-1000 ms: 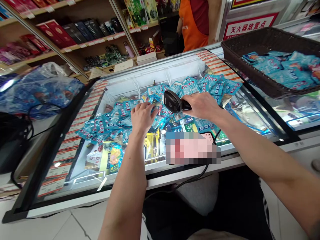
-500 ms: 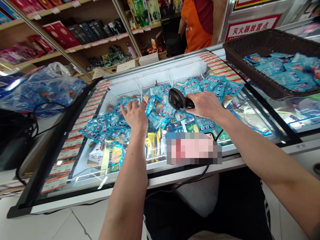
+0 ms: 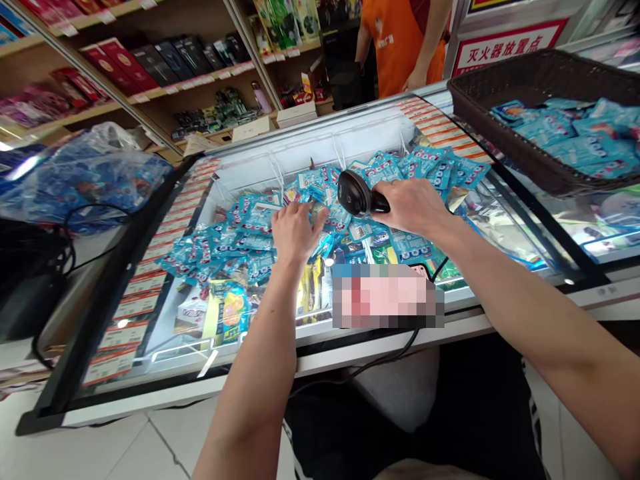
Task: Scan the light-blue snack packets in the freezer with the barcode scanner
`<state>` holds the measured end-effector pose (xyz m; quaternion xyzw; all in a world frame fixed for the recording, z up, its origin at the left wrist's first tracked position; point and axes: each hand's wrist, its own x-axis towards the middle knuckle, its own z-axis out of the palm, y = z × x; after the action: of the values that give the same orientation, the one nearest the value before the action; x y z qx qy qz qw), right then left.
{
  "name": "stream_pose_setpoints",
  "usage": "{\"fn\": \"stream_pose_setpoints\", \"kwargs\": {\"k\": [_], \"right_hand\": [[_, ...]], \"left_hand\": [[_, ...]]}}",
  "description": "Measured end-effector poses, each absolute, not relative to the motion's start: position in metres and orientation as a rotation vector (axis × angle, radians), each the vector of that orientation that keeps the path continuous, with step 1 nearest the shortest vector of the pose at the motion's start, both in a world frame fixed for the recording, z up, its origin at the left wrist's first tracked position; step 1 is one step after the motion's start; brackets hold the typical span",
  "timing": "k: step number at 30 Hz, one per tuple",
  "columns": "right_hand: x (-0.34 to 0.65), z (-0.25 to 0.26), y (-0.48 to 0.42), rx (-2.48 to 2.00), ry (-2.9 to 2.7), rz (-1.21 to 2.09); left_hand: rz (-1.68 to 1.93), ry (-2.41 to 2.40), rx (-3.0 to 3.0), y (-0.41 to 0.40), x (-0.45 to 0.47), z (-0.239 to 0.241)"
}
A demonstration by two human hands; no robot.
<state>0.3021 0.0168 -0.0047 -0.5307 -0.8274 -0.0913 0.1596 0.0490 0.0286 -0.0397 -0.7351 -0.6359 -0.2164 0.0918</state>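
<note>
My right hand is wrapped around the handle of a black barcode scanner, whose head points left over the packets. My left hand reaches in among the small blue snack packets, its thumb spread away from the other fingers. The fingertips touch or hover over packets; exactly which, I cannot tell. More blue packets lie heaped behind and right of the scanner. All these sit on the glass-topped display case. Close to its front edge, below the scanner, lies a blurred-out phone-like object.
At right stands a dark woven basket holding more blue packets. A clear plastic bag of blue packets is at left. A cable runs along the front edge. A person in an orange apron stands behind the case, before stocked shelves.
My left hand has moved right, toward the scanner, over the middle of the packets. My right hand and the scanner stay nearly in place. The person's arm behind the case has come lower.
</note>
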Motion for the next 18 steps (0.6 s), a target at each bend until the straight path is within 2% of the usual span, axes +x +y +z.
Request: {"fn": "stream_pose_setpoints", "kwargs": {"k": [11,18], "right_hand": [[0.302,-0.004,0.016,-1.487,-2.388,-0.252],[0.302,-0.006,0.016,-1.482,-2.388,-0.242]], "left_hand": [[-0.617,-2.012,-2.288,0.032,0.049,-0.042],[-1.021,-2.101,-2.387,0.041,0.026,-0.037]]}}
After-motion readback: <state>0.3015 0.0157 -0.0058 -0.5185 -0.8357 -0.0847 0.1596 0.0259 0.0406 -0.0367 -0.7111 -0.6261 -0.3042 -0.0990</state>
